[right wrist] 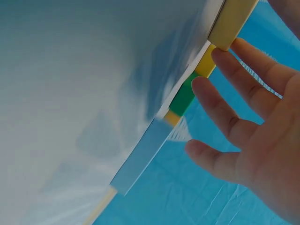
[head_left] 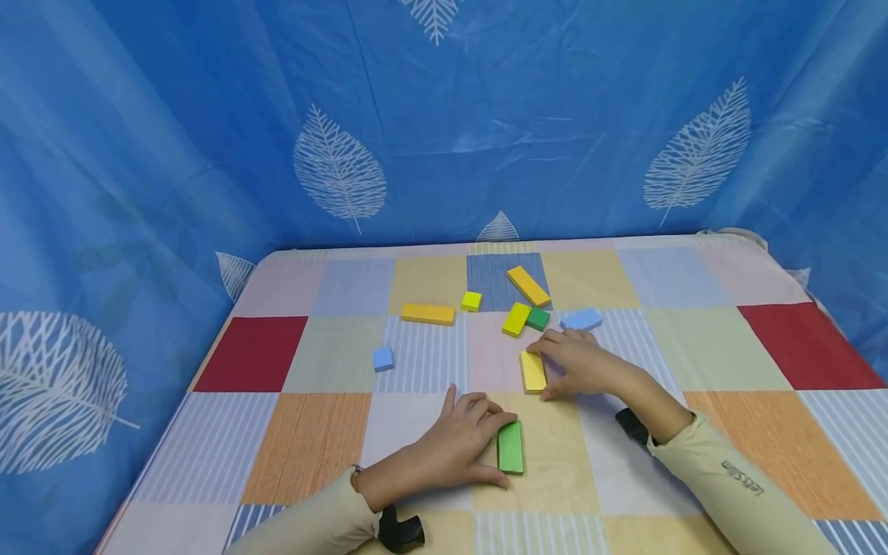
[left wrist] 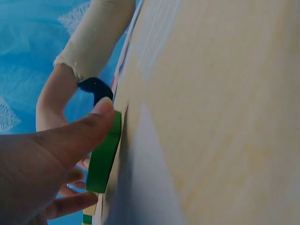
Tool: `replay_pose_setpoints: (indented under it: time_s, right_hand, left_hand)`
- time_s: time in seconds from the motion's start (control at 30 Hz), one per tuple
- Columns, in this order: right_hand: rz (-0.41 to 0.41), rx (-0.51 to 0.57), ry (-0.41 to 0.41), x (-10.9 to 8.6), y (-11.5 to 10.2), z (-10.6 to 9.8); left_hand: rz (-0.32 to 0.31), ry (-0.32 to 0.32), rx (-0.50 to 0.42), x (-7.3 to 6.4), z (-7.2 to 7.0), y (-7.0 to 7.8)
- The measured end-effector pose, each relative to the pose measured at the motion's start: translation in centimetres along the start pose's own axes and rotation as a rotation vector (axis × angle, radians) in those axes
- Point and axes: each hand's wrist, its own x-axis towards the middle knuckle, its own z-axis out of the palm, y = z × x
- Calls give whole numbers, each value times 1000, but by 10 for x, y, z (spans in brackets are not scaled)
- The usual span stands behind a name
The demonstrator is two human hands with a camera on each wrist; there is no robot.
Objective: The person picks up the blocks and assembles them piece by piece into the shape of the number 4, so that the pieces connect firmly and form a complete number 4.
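My left hand (head_left: 461, 439) spans a bright green rectangular block (head_left: 510, 447) on the patchwork cloth. Its thumb is at the near end and a fingertip at the far end; the left wrist view shows the same green block (left wrist: 103, 159) between thumb and finger. Farther up, my right hand (head_left: 583, 362) holds a pale yellow block (head_left: 533, 372) lengthwise, its thumb by the near end. In the right wrist view, fingertips meet the end of that pale yellow block (right wrist: 232, 23), while the other fingers are spread. The thumb's contact there is out of frame.
Beyond the right hand lie a light blue block (head_left: 581, 319), a dark green block (head_left: 537, 319), a yellow block (head_left: 516, 319) and an orange-yellow block (head_left: 529, 286). Leftward are another orange-yellow block (head_left: 428, 314), a small yellow block (head_left: 471, 301) and a small blue block (head_left: 383, 359). A blue curtain (head_left: 444, 139) hangs behind.
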Motion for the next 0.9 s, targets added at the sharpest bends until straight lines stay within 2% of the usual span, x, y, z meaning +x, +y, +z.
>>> replay_pose_setpoints:
  time_s: [0.13, 0.27, 0.37, 0.57, 0.9]
  right_hand:
    - [-41, -3, -6, 1, -8, 2]
    - [-68, 2, -21, 1, -18, 3]
    - [-71, 11, -28, 1, -25, 5]
    - [-82, -3, -25, 1, -34, 7]
    - [-158, -48, -12, -1, -43, 8]
  left_hand:
    - [-16, 22, -19, -4, -2, -4]
    - [18, 60, 0, -5, -1, -5]
    - [45, 80, 38, -5, 1, -4]
    - [53, 85, 95, -6, -1, 0]
    - [77, 146, 190, -7, 2, 1]
